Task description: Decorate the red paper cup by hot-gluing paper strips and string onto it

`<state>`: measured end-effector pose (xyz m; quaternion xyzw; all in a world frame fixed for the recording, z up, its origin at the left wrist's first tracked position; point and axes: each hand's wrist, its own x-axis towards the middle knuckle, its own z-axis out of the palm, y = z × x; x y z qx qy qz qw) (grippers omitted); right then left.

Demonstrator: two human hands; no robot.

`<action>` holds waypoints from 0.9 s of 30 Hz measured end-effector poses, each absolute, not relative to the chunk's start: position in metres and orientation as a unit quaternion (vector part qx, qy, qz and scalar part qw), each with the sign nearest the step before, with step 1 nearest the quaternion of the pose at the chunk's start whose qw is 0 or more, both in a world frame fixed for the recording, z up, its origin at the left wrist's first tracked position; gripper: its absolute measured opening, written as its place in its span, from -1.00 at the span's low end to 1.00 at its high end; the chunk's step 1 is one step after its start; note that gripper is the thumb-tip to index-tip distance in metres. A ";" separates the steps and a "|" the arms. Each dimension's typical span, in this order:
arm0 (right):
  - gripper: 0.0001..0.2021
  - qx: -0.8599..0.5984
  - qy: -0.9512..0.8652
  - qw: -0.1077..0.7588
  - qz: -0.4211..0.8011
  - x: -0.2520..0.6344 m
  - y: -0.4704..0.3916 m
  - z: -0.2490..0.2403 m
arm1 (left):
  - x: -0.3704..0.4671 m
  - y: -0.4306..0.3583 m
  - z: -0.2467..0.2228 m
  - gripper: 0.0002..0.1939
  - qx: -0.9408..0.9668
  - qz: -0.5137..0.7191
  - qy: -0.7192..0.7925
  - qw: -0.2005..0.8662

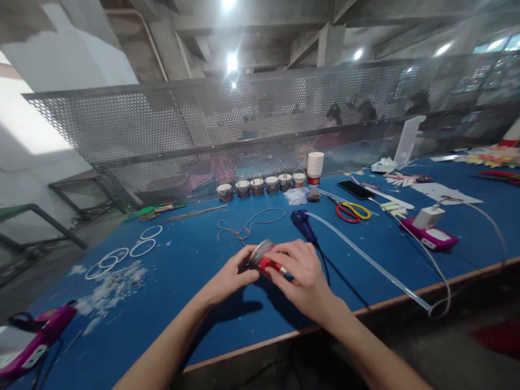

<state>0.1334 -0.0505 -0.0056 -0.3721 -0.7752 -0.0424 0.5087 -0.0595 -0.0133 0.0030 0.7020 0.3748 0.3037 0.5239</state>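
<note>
Between my two hands, a little above the table's front part, is a small red paper cup [265, 264] lying tilted on its side, with grey cord [260, 252] wound round one end. My left hand [231, 276] grips the corded end between thumb and fingers. From the right, my right hand [300, 271] closes its fingers over the red side. The loose tail of the cord [266, 212] lies in loops on the table beyond. Just past my right hand rests a blue glue gun [303, 223], a long clear glue stick [365, 257] reaching from its back.
Several small cord-wrapped cups [257, 187] stand in a row at the back, beside stacked paper cups [315, 168]. Scissors [351, 211], a phone [356, 189] and a purple power strip [430, 235] lie right. White rings [143, 247] and scraps [111, 290] lie left. A perforated metal screen [182, 119] rises behind.
</note>
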 end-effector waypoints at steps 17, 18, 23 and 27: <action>-0.76 -0.420 -0.786 0.409 -0.196 0.127 -0.032 -0.018 | -0.052 -0.016 -0.003 -0.39 0.771 0.279 0.419 0.389; -0.75 -0.414 -0.791 0.407 -0.195 0.127 -0.031 -0.019 | -0.052 -0.015 -0.004 -0.39 0.775 0.274 0.425 0.380; -0.74 -0.405 -0.808 0.375 -0.207 0.131 -0.020 -0.025 | -0.050 -0.015 0.000 -0.46 0.772 0.266 0.449 0.363; -0.75 -0.432 -0.797 0.369 -0.206 0.139 -0.016 -0.022 | -0.048 -0.019 0.009 -0.54 0.758 0.273 0.449 0.386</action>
